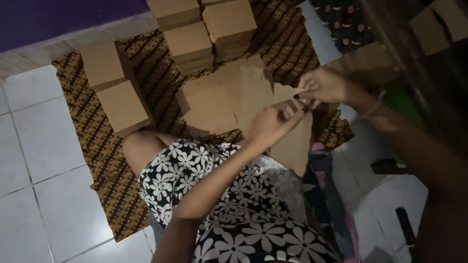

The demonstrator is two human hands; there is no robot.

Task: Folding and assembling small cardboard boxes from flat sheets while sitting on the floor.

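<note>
A flat, unfolded brown cardboard box blank is held up over my lap. My left hand pinches its lower right part, fingers closed on the card. My right hand grips a flap at the blank's upper right edge, with a thin bracelet on that wrist. Both hands are close together, almost touching. The lower part of the blank hangs down behind my left forearm. My knee and a black dress with white flowers lie below.
Folded brown cardboard boxes stand in stacks on a patterned brown mat: two at the left and several at the back. White floor tiles surround the mat. Dark cloth and objects lie at the right.
</note>
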